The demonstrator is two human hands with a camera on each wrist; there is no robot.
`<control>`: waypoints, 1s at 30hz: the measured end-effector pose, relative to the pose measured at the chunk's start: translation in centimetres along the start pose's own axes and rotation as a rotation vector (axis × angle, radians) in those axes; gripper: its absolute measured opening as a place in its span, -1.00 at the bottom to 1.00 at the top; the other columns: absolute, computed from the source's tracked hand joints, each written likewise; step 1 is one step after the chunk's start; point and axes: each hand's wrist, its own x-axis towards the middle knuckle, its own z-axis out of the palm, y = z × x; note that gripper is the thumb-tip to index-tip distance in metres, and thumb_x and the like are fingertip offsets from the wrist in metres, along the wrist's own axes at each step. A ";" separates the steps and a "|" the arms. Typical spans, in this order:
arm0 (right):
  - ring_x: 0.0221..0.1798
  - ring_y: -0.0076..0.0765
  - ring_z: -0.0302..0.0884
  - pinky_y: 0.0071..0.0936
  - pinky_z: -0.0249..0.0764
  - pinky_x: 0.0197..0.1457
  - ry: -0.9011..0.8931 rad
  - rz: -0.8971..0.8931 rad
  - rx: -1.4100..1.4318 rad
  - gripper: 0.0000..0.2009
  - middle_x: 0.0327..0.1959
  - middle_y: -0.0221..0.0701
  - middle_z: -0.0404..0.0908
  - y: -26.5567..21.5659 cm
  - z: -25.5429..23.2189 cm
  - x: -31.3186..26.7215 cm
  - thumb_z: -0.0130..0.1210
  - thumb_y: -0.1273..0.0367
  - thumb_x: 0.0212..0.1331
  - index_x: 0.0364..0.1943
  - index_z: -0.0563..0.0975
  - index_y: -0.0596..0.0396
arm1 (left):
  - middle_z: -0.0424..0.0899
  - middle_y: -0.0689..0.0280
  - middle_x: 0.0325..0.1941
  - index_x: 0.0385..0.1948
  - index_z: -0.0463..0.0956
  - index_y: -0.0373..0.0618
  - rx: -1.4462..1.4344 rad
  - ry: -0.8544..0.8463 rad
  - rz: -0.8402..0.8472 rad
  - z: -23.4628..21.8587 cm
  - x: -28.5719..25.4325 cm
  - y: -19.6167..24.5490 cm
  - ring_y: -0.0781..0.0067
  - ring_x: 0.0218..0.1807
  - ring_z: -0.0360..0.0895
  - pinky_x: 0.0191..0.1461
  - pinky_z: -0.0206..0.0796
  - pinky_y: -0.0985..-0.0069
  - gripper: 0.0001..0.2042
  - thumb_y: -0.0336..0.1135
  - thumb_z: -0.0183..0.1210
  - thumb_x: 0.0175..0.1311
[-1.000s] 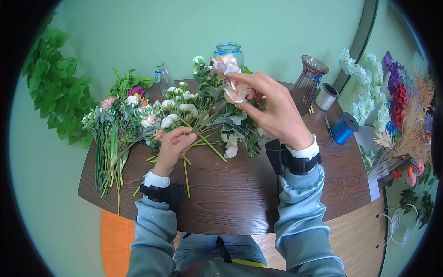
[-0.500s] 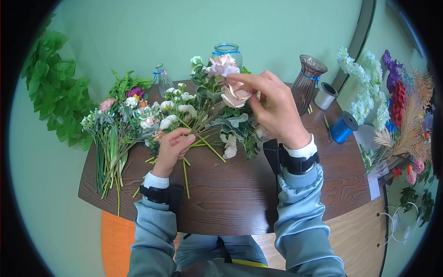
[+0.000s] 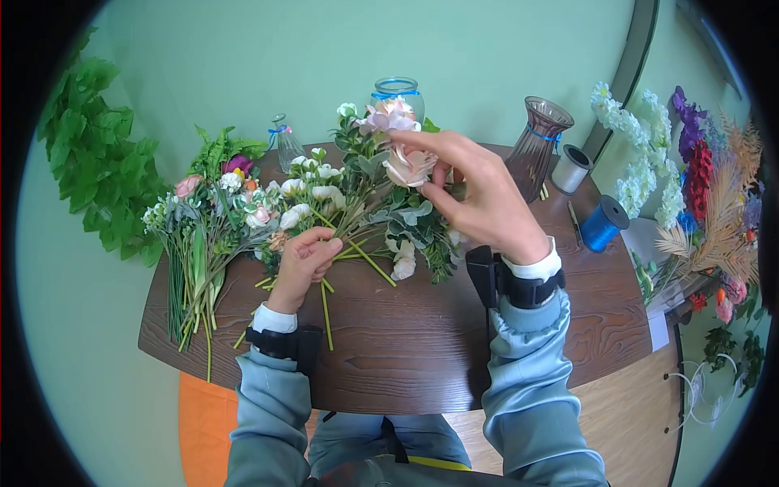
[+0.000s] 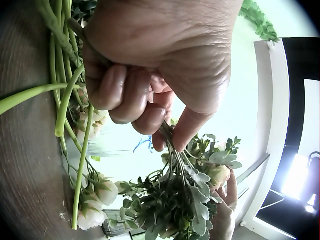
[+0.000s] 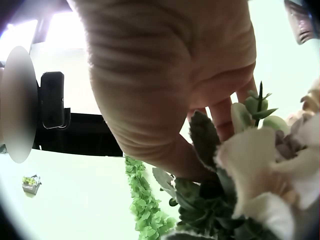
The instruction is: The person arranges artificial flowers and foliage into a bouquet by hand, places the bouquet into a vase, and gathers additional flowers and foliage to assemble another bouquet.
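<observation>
Low over the table, my left hand (image 3: pixel 306 258) pinches a bunch of thin stems (image 4: pixel 172 160) between thumb and fingertips. Grey-green leaves (image 3: pixel 365 162), a pale peach rose (image 3: pixel 409 165) and a lilac-pink bloom (image 3: pixel 388 116) fan out above that grip. My right hand (image 3: pixel 487 191) curls its thumb and index finger around the rose from the right side. In the right wrist view the thumb (image 5: pixel 187 162) goes in behind the leaves, and a pale petal (image 5: pixel 255 175) fills the near corner. White flowers (image 3: pixel 324 195) lie just behind the left hand.
More cut flowers (image 3: pixel 195 252) lie on the left of the dark wooden table (image 3: pixel 406 341). Behind stand a small glass bottle (image 3: pixel 287 142), a glass jar (image 3: pixel 398 86) and a tall ribbed vase (image 3: pixel 539 146). A white spool (image 3: pixel 573 170) and blue spool (image 3: pixel 604 225) stand right.
The right hand drew back slightly to the right, then moved in again around the rose, which has shifted a little left. The left hand keeps its grip on the stems.
</observation>
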 end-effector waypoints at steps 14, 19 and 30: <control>-0.33 -0.11 0.47 -0.30 0.40 -0.31 0.036 -0.057 -0.093 -0.48 -0.31 -0.30 0.48 0.5 0.7 -0.1 -0.04 0.69 -0.23 -0.06 0.48 -0.08 | 0.19 0.59 -0.72 -0.29 0.44 -0.04 0.006 -0.019 -0.003 0.1 -0.1 0.0 0.82 -0.72 0.01 -0.68 -0.26 0.77 -0.89 -0.38 0.12 0.16; -0.32 -0.12 0.47 -0.30 0.39 -0.30 0.036 -0.060 -0.057 -0.49 -0.36 -0.31 0.49 0.6 0.8 0.0 -0.06 0.70 -0.23 -0.10 0.50 -0.05 | 0.21 0.59 -0.71 -0.27 0.44 -0.05 0.018 0.000 0.019 0.3 -0.1 0.1 0.83 -0.71 0.02 -0.68 -0.26 0.77 -0.87 -0.37 0.13 0.16; -0.35 -0.46 0.44 -0.52 0.37 -0.33 0.220 -0.070 0.008 -0.64 -0.36 -0.38 0.54 0.7 0.4 0.5 -0.07 0.63 0.00 -0.09 0.52 0.03 | 0.32 0.58 -0.66 -0.29 0.49 -0.24 0.105 0.182 0.292 0.1 0.5 -0.5 0.86 -0.61 0.16 -0.56 -0.10 0.81 -0.87 -0.42 0.12 0.18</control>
